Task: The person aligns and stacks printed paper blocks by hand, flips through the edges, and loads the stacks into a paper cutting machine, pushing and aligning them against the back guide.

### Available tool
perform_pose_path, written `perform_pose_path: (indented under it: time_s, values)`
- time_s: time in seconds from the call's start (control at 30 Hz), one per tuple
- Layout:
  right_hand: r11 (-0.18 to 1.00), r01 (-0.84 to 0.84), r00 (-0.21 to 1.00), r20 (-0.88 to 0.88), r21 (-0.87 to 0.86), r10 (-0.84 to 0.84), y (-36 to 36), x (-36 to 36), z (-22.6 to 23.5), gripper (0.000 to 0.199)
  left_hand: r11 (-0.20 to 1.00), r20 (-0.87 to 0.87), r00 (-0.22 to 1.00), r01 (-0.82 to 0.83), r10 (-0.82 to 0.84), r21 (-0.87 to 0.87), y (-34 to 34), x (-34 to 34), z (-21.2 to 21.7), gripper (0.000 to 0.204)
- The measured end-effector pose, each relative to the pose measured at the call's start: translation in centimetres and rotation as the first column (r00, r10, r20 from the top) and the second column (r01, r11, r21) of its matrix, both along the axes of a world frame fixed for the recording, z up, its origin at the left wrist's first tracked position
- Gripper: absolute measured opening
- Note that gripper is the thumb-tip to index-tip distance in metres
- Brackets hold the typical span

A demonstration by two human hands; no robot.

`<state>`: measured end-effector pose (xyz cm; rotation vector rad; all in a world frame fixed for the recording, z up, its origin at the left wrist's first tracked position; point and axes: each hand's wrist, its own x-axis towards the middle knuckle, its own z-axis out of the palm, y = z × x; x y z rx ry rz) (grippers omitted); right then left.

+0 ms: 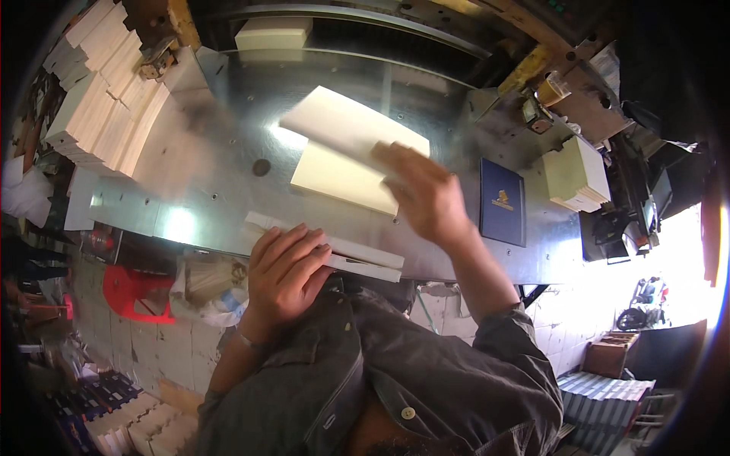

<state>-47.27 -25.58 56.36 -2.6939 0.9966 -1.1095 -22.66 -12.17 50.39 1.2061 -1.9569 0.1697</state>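
At the table's front edge, my left hand [285, 273] grips a thin stack of white book blocks [365, 254], fingers together over the top and thumb at the near side. My right hand [426, 190], smeared by motion, has its fingers at the near edge of a cream book block [353, 118]. That block is tilted and partly blurred, its near edge above another cream book block [342, 178] lying on the metal table [228, 201]. My right thumb seems to be under the upper block's edge. A dark blue book cover [502, 201] with a gold emblem lies to the right.
Tall stacks of book blocks [106, 114] stand at the left, and a cream stack [576, 175] at the right. A cup of brown drink [553, 90] is at the back right. Another pale stack [274, 34] sits behind the table. A red stool [137, 292] stands below left.
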Motion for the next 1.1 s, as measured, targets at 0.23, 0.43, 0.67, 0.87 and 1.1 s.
perform_pose_path:
  time_s: [0.23, 0.43, 0.67, 0.87, 1.1]
  values:
    - [0.493, -0.361, 0.928, 0.25, 0.792, 0.278, 1.1, -0.6, -1.8, 0.055, 0.999, 0.002, 1.0, 0.006, -0.007, 0.041, 0.2, -0.1, 0.1, 0.03]
    - [0.539, -0.234, 0.958, 0.096, 0.809, 0.272, 1.0, 0.2, 0.9, 0.052, 0.998, -0.018, 1.0, 0.005, -0.004, 0.06, -0.2, -0.4, 0.1, 0.032]
    - [0.861, -0.202, 0.971, -0.021, 0.467, 0.239, 1.1, 1.1, 0.3, 0.043, 0.998, -0.044, 0.999, 0.017, -0.015, 0.058, 0.0, -0.6, 0.2, 0.03]
    - [0.645, -0.091, 0.991, 0.131, 0.759, -0.014, -3.8, 0.1, 0.5, 0.033, 0.999, -0.062, 0.998, 0.012, -0.008, 0.051, 0.2, -0.4, -0.1, 0.026]
    - [0.554, -0.234, 0.942, 0.327, 0.799, -0.073, -11.4, -2.2, -1.5, 0.037, 0.993, -0.047, 0.998, 0.055, -0.05, 0.106, 0.2, -0.2, 0.7, 0.03]
